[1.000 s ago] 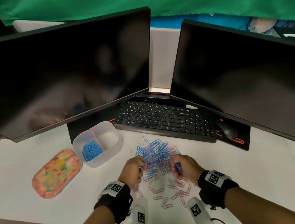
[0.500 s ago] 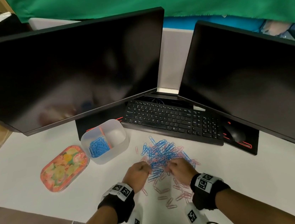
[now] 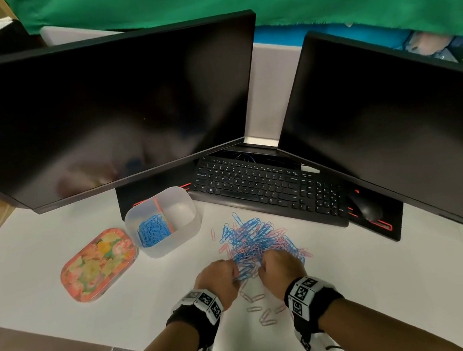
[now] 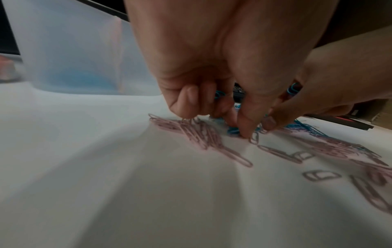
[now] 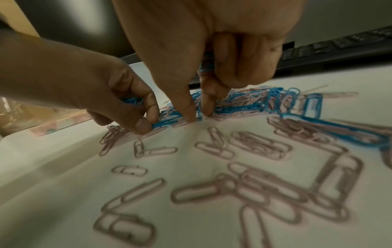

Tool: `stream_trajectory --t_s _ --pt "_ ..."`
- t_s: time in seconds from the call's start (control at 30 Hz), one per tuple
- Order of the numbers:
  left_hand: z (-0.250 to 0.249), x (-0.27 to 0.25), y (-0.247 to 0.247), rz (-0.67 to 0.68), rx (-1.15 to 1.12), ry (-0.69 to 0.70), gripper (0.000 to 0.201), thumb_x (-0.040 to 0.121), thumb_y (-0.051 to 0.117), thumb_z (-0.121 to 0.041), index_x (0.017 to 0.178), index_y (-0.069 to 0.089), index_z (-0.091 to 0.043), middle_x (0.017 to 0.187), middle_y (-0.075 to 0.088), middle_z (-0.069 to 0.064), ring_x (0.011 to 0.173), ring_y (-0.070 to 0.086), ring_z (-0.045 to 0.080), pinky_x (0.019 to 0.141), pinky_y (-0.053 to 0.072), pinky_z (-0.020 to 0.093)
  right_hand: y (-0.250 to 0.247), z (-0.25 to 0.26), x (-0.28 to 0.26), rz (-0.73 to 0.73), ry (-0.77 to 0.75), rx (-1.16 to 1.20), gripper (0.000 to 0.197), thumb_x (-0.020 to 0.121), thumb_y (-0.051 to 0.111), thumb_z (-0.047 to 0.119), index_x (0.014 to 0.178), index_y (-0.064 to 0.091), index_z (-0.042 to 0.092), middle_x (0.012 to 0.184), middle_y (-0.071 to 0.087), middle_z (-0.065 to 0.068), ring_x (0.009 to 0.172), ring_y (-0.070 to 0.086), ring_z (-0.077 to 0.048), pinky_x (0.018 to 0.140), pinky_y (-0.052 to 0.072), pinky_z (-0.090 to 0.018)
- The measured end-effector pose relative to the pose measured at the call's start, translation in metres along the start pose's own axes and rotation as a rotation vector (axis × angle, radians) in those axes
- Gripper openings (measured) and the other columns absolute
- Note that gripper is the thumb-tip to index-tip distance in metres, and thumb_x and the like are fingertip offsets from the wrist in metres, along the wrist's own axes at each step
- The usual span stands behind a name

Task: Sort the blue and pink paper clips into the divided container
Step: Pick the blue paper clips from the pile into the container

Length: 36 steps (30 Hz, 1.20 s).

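Container (image 3: pixel 171 238): left of the clip heap (image 3: pixel 257 242), right of the lid (image 3: pixel 98 264).
Keyboard (image 3: pixel 267 188): behind the heap, under the monitors (image 3: pixel 105 109).
Hands: at the heap's near edge, left hand (image 3: pixel 216 279) beside right hand (image 3: pixel 280 270).
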<state>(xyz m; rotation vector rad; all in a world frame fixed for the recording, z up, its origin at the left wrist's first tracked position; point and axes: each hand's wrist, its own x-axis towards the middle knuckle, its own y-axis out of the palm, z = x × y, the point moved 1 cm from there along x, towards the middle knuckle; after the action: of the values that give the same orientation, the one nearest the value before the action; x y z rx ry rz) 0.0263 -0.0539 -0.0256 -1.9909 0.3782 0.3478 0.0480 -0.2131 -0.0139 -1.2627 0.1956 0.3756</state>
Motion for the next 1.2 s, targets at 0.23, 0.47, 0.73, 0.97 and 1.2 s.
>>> stream_trajectory --t_s 0.23,0.47,0.73,0.97,1.2 --pt "0.001 0.001 -0.002 0.022 -0.072 -0.008 0.005 0.084 0.055 -0.023 0.086 0.059 -0.024 0.097 0.066 -0.001 0.088 0.061 0.019 0.079 0.052 0.029 -0.006 -0.009 -0.001 0.0 0.022 0.108 0.02 0.091 0.054 0.025 0.075 0.059 0.013 0.073 0.06 -0.003 0.07 0.057 -0.023 0.06 0.044 -0.025" --pt "0.003 -0.004 -0.015 -0.07 -0.385 -0.024 0.014 0.082 0.066 -0.019 0.073 0.057 -0.027 0.079 0.064 -0.01 0.077 0.06 0.01 0.069 0.043 0.012 -0.022 -0.007 -0.004 0.005 -0.011 0.377 0.031 0.091 0.05 0.019 0.063 0.035 0.019 0.058 0.038 0.002 0.054 0.033 -0.015 0.049 0.027 -0.027" --pt "0.013 -0.012 -0.049 -0.121 -0.655 -0.074 0.011 0.08 0.07 -0.012 0.077 0.068 -0.022 0.07 0.065 -0.011 0.066 0.059 -0.001 0.062 0.042 0.005 -0.048 0.036 0.015 0.09 -0.002 0.676 0.027 0.092 0.04 0.015 0.065 0.038 0.015 0.065 0.038 -0.005 0.061 0.035 -0.017 0.058 0.029 -0.029" --pt "0.017 -0.023 -0.05 0.006 -0.695 -0.07 0.016 0.08 0.066 -0.005 0.074 0.068 -0.02 0.071 0.067 -0.009 0.068 0.062 0.002 0.066 0.047 0.009 -0.058 0.042 0.019 0.075 0.042 0.672 0.029 0.094 0.042 0.018 0.065 0.034 0.016 0.062 0.036 -0.004 0.058 0.032 -0.017 0.055 0.025 -0.029" --pt "0.044 -0.039 -0.092 -0.159 -1.344 -0.163 0.019 0.088 0.053 0.008 0.085 0.065 -0.006 0.073 0.063 0.0 0.047 0.032 0.009 0.046 0.027 0.02 -0.07 0.075 0.031 0.182 -0.02 0.79 0.018 0.085 0.041 0.014 0.067 0.041 0.013 0.067 0.038 -0.01 0.05 0.031 -0.014 0.05 0.027 -0.025"
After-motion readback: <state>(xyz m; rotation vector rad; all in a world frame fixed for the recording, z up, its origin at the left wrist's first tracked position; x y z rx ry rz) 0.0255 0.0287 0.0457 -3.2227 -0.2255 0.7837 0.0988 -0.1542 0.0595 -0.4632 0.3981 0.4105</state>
